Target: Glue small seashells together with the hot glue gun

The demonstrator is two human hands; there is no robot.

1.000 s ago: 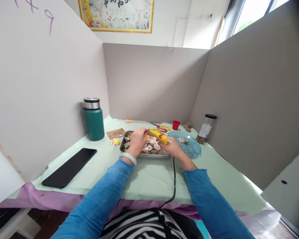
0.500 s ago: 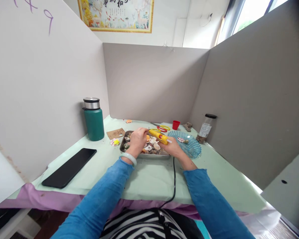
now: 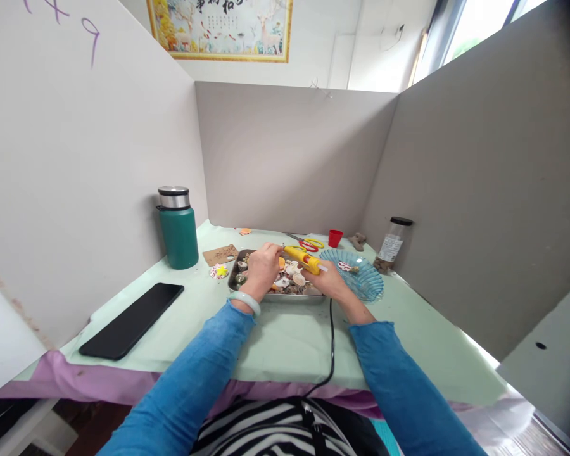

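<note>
My right hand (image 3: 325, 278) is wrapped round a yellow hot glue gun (image 3: 304, 258), with a pale glue stick poking out of its back end. The gun's nozzle points left, at the fingertips of my left hand (image 3: 265, 266). Those fingers are pinched together; whatever they hold is too small or hidden to make out. Both hands are above a metal tray (image 3: 289, 300) filled with seashells (image 3: 292, 275). A black cord (image 3: 332, 342) runs down from the gun towards my lap.
Left of the tray are a brown card (image 3: 220, 254), a round piece with a yellow star (image 3: 219, 271), a phone (image 3: 133, 320) and a green flask (image 3: 178, 234). Scissors (image 3: 308, 244), a red cup (image 3: 335, 238), a blue dish (image 3: 374, 285) and a jar (image 3: 392, 247) stand behind and right.
</note>
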